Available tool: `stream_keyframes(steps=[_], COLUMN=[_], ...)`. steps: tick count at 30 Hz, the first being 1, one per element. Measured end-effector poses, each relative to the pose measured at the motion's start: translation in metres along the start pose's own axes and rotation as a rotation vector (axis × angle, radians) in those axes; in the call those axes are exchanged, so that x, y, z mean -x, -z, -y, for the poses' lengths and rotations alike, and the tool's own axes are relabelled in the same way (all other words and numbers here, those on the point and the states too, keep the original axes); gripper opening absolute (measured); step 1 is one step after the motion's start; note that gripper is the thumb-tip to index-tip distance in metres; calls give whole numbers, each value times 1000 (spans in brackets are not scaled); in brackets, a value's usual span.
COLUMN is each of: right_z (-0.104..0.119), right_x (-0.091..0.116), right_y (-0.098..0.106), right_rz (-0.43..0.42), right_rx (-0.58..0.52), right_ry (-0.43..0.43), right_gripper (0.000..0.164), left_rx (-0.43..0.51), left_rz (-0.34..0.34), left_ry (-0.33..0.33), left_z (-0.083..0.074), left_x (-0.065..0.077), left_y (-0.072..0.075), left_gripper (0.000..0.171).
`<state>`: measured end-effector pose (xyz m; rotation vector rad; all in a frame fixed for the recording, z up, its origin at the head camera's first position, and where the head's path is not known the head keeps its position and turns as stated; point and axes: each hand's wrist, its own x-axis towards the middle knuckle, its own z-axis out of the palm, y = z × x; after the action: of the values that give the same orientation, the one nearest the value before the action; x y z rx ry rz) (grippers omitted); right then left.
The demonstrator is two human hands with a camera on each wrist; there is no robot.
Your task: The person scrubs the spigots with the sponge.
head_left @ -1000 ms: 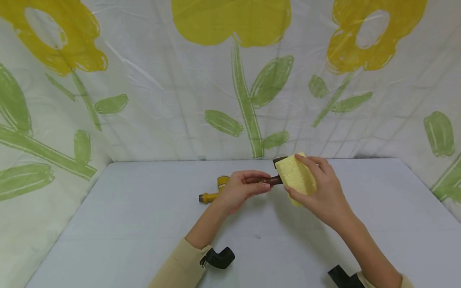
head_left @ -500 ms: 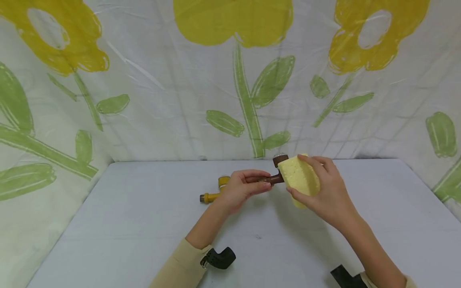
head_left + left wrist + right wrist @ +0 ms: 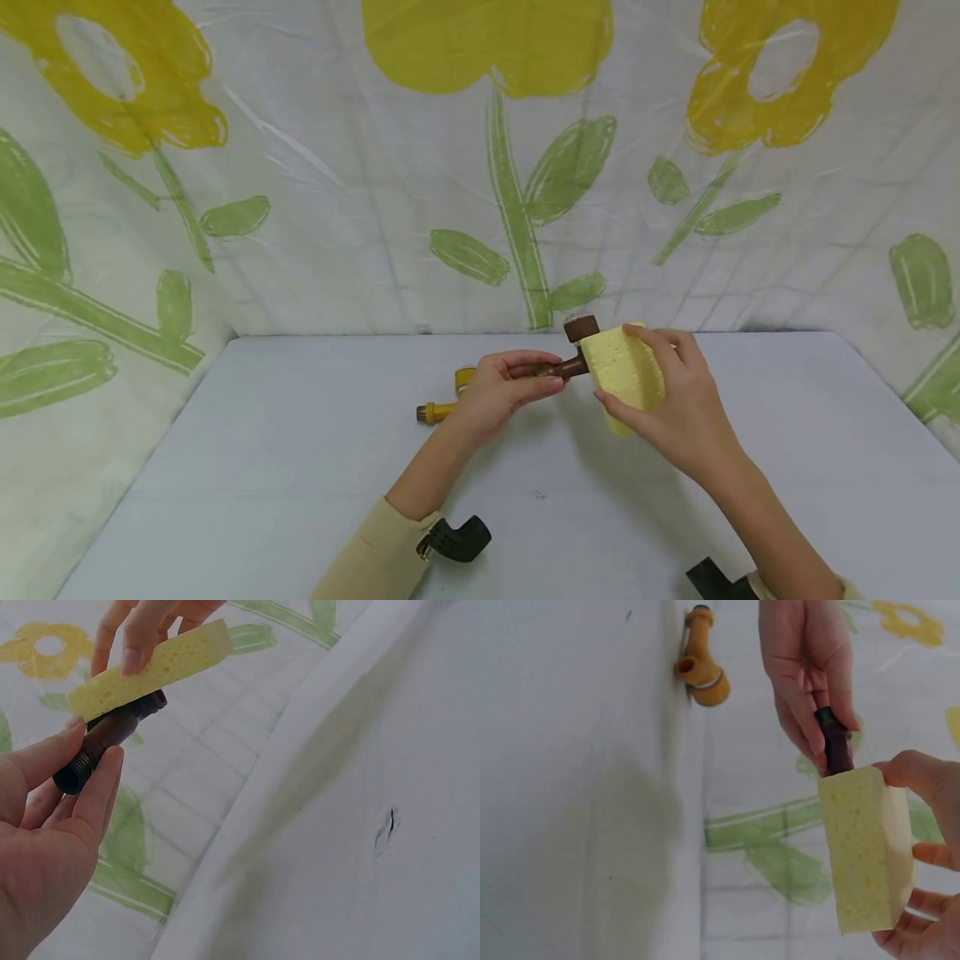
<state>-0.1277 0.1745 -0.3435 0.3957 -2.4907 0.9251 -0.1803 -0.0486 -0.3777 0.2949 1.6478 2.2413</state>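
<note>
My left hand [image 3: 491, 400] grips a brown tap [image 3: 573, 367] by one end, thumb and fingers around its pipe. The tap's round knob [image 3: 581, 328] sticks up at the back, beside the sponge. In the right wrist view, the yellow sponge [image 3: 859, 855] is a thick, pitted block covering much of the tap. My right hand [image 3: 678, 404] holds this sponge between thumb and fingers, against the tap. The left wrist view shows the sponge [image 3: 154, 671] lying along the top of the dark pipe [image 3: 109, 739], its threaded end projecting from the left fingers.
A yellow tap [image 3: 435, 412] lies on the white table [image 3: 300, 467] behind my left hand, partly hidden by it. A white curtain [image 3: 337, 208] painted with flowers hangs close behind the table. The tabletop shows a small tear [image 3: 386, 829].
The brown tap has turned in my left hand, so its knob shows more beside the sponge. The sponge has shifted slightly right with my right hand. The yellow tap stays put.
</note>
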Motion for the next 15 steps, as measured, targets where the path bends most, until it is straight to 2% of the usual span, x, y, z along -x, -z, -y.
stream_keyframes(steps=[4, 7, 12, 15], right_z=[1, 3, 4, 3], right_x=[2, 4, 4, 5], right_y=[-4, -10, -11, -11], right_rz=[18, 34, 10, 7], right_rx=[-16, -14, 6, -4], right_ry=[-7, 30, 76, 57], right_gripper=[79, 79, 80, 80], left_rx=[5, 16, 13, 14], left_rz=[16, 32, 49, 55], left_ry=[-11, -27, -43, -47], left_z=[0, 1, 2, 1], left_x=[0, 1, 1, 1], left_y=[1, 2, 4, 3], left_gripper=[35, 34, 34, 35])
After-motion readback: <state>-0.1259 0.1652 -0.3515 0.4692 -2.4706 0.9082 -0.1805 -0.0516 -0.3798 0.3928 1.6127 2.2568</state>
